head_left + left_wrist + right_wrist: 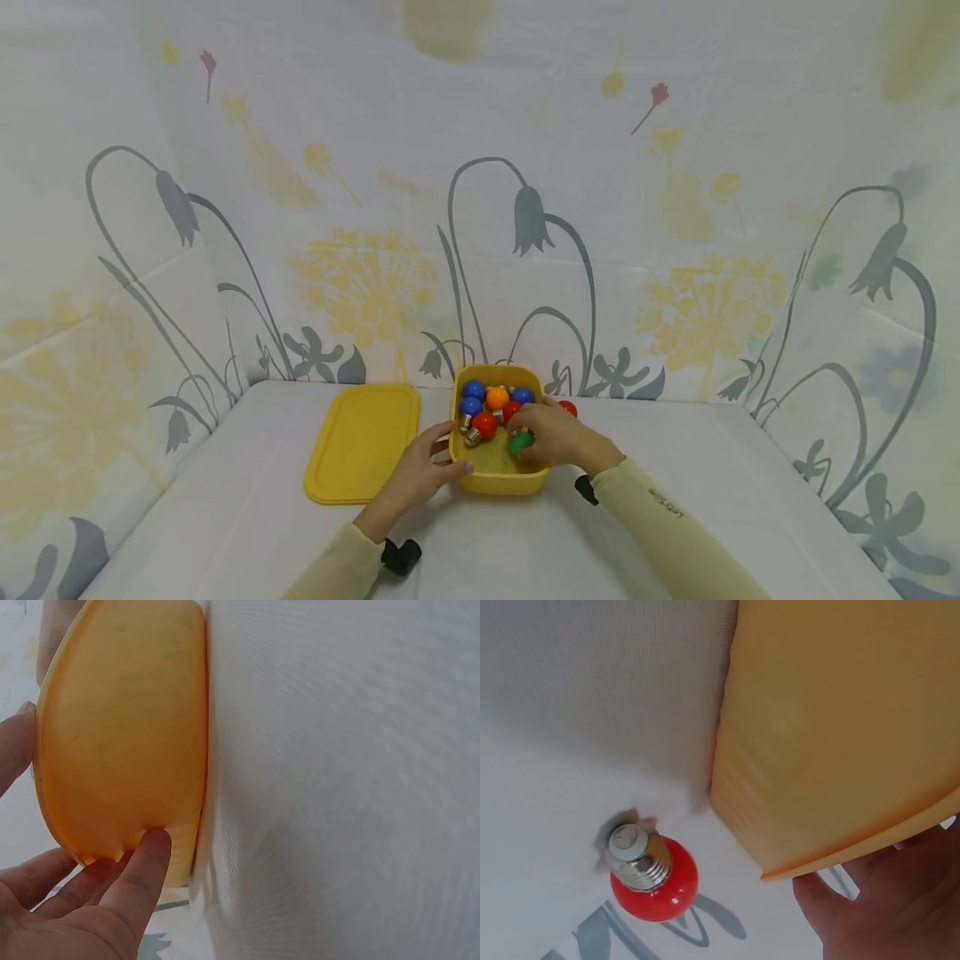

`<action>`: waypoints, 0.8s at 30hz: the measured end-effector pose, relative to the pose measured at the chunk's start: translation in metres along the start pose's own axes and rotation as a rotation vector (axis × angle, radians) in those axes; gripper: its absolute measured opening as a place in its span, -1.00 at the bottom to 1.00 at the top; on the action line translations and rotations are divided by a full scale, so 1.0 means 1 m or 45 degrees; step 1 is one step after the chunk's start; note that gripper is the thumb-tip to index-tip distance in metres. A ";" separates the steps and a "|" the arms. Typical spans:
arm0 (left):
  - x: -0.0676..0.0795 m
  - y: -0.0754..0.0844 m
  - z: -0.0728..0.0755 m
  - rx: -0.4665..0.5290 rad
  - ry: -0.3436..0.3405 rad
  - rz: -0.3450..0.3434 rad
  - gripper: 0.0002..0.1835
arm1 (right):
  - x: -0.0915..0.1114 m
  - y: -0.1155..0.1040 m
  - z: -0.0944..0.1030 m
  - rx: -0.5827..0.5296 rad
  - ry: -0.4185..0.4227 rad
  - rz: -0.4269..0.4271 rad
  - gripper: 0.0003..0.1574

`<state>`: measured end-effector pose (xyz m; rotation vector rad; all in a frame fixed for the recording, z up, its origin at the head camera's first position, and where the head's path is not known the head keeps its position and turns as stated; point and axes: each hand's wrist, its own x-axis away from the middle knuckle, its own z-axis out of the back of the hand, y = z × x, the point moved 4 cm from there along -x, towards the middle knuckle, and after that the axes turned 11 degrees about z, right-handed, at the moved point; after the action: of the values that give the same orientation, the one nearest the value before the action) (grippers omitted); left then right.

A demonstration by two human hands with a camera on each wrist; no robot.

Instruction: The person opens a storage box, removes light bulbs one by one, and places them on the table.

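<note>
A yellow plastic box [498,483] stands on the table with several small coloured light bulbs inside. My left hand [416,468] rests against its left side, fingers on the outer wall and thumb by the near rim. In the left wrist view, a fingertip [157,840] presses the wall. My right hand [558,433] reaches over the right rim and pinches a green bulb [519,442] low in the box; the fingers partly cover it. Beside them lie red bulbs [484,426], blue bulbs [471,407] and an orange bulb [497,398], some with metal screw bases showing.
A yellow lid [363,446] lies flat on the table, left of the box. One red bulb [660,885] is outside the box on its right, screw base towards the right wrist camera. A patterned cloth [480,125] hangs behind the table.
</note>
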<state>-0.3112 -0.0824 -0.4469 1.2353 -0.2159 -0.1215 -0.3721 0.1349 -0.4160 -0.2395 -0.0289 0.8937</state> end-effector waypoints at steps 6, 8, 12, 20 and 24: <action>-0.001 -0.001 0.000 0.007 0.001 0.001 -0.17 | -0.002 -0.006 0.001 -0.027 -0.028 -0.028 -0.62; -0.001 -0.002 0.000 0.005 0.001 -0.004 -0.17 | -0.003 -0.008 0.000 -0.062 -0.038 -0.050 -0.62; 0.000 -0.001 0.000 0.009 -0.003 -0.007 -0.17 | -0.005 -0.011 0.000 -0.127 -0.044 -0.082 -0.62; -0.001 -0.001 0.000 0.005 0.002 -0.002 -0.17 | -0.007 -0.011 -0.001 -0.139 -0.026 -0.058 -0.64; -0.002 -0.002 0.000 -0.004 0.006 -0.002 -0.17 | -0.007 -0.011 0.000 -0.165 -0.006 -0.052 -0.64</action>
<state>-0.3128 -0.0827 -0.4491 1.2324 -0.2107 -0.1204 -0.3677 0.1227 -0.4128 -0.3569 -0.0960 0.8527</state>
